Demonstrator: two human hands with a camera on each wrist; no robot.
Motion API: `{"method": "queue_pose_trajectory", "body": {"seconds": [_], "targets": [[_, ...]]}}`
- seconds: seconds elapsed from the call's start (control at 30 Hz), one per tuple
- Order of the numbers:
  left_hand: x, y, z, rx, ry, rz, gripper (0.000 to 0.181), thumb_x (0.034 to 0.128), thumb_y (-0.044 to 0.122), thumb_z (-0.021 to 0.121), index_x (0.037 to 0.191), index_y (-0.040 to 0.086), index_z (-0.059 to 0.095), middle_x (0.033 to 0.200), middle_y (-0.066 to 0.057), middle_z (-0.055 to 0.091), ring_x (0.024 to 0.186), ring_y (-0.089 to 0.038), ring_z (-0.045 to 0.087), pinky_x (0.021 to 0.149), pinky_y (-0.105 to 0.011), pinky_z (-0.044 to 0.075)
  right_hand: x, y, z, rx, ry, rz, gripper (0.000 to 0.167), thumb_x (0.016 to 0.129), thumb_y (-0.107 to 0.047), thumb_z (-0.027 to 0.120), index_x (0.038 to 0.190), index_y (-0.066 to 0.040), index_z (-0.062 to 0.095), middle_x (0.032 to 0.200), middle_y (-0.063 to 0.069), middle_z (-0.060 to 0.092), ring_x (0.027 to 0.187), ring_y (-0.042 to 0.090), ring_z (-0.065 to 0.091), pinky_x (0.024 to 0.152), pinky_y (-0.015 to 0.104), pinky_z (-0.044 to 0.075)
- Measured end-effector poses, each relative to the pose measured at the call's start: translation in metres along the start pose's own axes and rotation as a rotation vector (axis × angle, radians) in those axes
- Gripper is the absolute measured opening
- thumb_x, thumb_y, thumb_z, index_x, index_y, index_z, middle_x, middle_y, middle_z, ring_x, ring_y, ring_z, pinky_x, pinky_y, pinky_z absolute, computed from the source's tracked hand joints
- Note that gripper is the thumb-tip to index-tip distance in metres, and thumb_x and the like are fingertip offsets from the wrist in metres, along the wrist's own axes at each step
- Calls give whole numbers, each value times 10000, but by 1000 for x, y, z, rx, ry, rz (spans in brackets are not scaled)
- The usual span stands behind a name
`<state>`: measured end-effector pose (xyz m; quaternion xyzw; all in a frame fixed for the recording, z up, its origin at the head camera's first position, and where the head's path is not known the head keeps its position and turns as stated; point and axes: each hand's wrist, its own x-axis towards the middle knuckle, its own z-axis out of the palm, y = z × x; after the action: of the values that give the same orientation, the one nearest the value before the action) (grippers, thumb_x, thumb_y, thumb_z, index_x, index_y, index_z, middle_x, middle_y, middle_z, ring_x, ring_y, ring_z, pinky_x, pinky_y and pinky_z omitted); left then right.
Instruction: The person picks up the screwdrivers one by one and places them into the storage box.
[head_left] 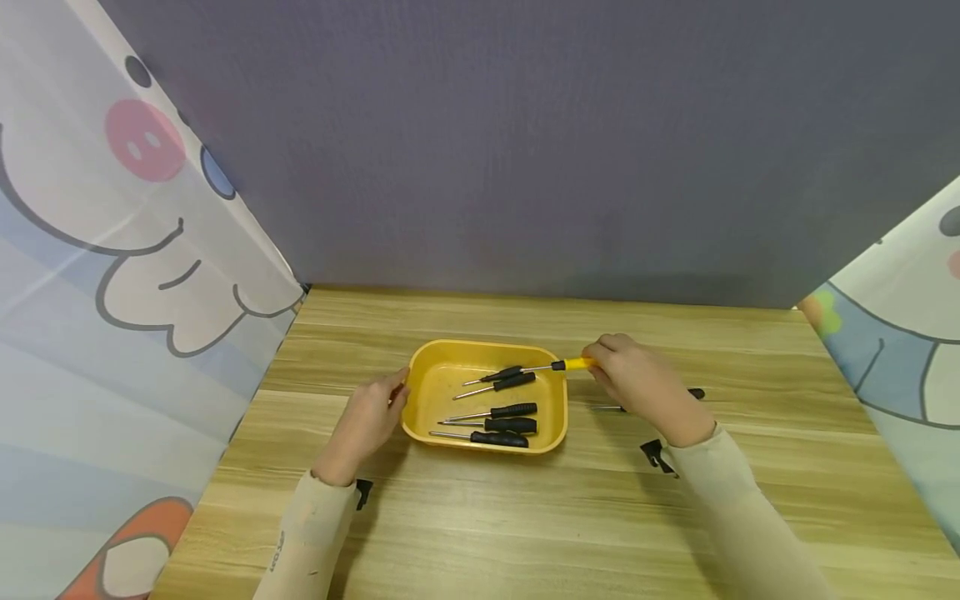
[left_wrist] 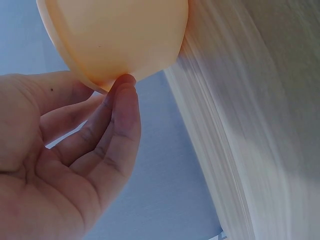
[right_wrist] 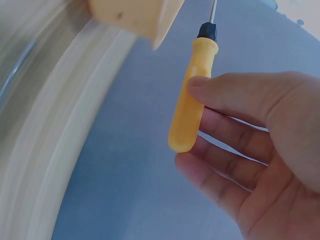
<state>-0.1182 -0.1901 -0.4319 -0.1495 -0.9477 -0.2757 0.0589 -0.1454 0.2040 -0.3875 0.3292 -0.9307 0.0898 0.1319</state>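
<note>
The yellow tray [head_left: 431,392] sits on the wood-grain table [head_left: 487,525], its long sides running left to right; the left hand [head_left: 372,410] is at its left end, thumb and fingertips pinching the rim; the right hand [head_left: 633,379] is beyond its right end, pinching the yellow handle of a screwdriver [head_left: 577,364] between thumb and fingers. The screwdriver's black collar and metal shaft point left, the shaft passing over the tray's right rim; its tip ends by the handle of the farthest black screwdriver [head_left: 502,375]; whether the two touch cannot be told.

The tray holds five black-handled screwdrivers, handles right, shafts left; two lie on the far side, the second [head_left: 514,382] just nearer than the first; three lie on the near side, namely an upper one [head_left: 513,410], a middle one [head_left: 510,425] and a lowest one [head_left: 500,439] beside the near wall.

Right of the tray, a black handle [head_left: 697,392] and a metal shaft [head_left: 607,407] show on the table, the right hand and wrist hiding the part between; a grey panel [head_left: 510,150] stands at the table's far edge.
</note>
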Motion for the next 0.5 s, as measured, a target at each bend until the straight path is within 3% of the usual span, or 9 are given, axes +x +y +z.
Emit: {"method": "queue_pose_trajectory", "body": {"seconds": [0.5], "targets": [[2,-2,1,-4,12,9,340,967,-2,645,1286,-115,612,887,-145,667,624,-126,521,502,-216,465,36,-49,32,-8,-112,-58,126,880,-38,761,996,-31,712,916,62,642,828,226,618,707,325,549]]}}
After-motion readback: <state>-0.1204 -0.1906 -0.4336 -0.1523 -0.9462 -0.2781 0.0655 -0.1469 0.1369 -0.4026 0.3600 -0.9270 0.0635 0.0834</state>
